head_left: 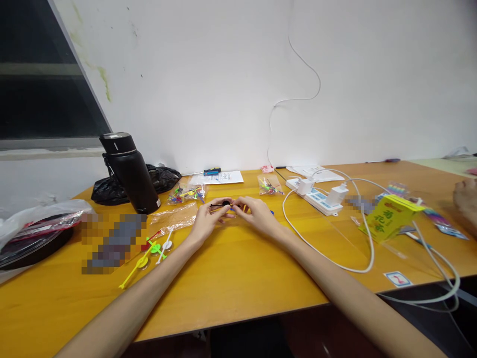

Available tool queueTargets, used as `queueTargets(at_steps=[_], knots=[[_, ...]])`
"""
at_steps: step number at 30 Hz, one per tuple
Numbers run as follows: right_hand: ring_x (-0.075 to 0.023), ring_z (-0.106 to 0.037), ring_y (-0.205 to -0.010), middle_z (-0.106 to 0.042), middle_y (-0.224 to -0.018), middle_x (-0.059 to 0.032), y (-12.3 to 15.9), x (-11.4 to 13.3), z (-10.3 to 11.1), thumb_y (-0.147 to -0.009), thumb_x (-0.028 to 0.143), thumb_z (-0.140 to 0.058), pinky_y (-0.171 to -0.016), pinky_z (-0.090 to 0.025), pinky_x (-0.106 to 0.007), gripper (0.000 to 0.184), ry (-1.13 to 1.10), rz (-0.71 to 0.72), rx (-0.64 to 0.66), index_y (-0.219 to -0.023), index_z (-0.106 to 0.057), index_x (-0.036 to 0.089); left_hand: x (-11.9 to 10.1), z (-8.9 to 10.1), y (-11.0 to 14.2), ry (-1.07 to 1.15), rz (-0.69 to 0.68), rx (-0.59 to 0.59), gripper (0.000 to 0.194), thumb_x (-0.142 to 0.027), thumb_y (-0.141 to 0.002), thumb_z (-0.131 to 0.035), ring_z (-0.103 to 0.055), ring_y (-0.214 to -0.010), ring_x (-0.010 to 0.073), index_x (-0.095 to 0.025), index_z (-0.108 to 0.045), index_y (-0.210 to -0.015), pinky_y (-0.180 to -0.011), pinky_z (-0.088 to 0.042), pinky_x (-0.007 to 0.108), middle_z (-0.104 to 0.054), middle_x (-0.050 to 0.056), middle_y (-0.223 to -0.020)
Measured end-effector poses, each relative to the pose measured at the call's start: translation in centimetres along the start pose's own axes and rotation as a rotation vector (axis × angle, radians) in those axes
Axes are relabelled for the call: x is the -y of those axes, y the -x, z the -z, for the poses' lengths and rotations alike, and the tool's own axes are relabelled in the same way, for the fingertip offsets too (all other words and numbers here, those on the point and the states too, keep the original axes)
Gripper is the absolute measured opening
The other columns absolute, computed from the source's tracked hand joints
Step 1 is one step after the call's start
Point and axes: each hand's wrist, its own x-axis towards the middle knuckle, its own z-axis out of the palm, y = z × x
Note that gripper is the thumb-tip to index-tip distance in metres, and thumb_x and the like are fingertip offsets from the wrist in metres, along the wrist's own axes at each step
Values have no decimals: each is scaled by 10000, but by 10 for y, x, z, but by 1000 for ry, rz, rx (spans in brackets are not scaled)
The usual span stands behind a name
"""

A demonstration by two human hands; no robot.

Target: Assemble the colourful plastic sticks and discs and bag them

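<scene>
Near the middle of the table, my left hand (207, 220) pinches a small black arrow-shaped piece with a round centre (225, 202). My right hand (257, 213) closes its fingertips on the other side of the same piece, so both hands meet at it. A bit of blue shows at the fingertips, too small to make out. Left of my left forearm lie a yellow arrow spinner (142, 262), a green one (155, 248), a white one (167, 245) and a partly covered red one (145, 244).
Behind the hands lie bags of coloured pieces (186, 193) and a clear plastic bag (174, 219). A black bottle (132, 174) stands at left. Rightward are a power strip (320, 200), looping white cables and a yellow box (389, 219). Another person's hand (465, 199) rests at the far right.
</scene>
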Motion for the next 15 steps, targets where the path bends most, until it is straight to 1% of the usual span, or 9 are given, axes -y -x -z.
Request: queueTargets(at_steps=[8, 15], knots=[[-151, -633, -771, -731, -924, -38, -1, -2, -2, -1009, 349, -547, -707, -439, -248, 214, -10, -4, -1, -1036, -708, 210, -2, 0, 0, -7, 0, 11, 500, -467, -849, -721, -776, -802, 223, -162, -672, -1243, -566, -510, 222, -703, 151, -1286], [-158, -637, -761, -740, -916, -47, 0, 0, -2, -1004, 368, -547, -706, -443, -257, 235, -22, -17, -1, -1008, -719, 208, 0, 2, 0, -5, 1, -8, 548, -518, -826, -731, -772, -789, 235, -159, -683, -1237, -533, -514, 234, -693, 170, -1305]])
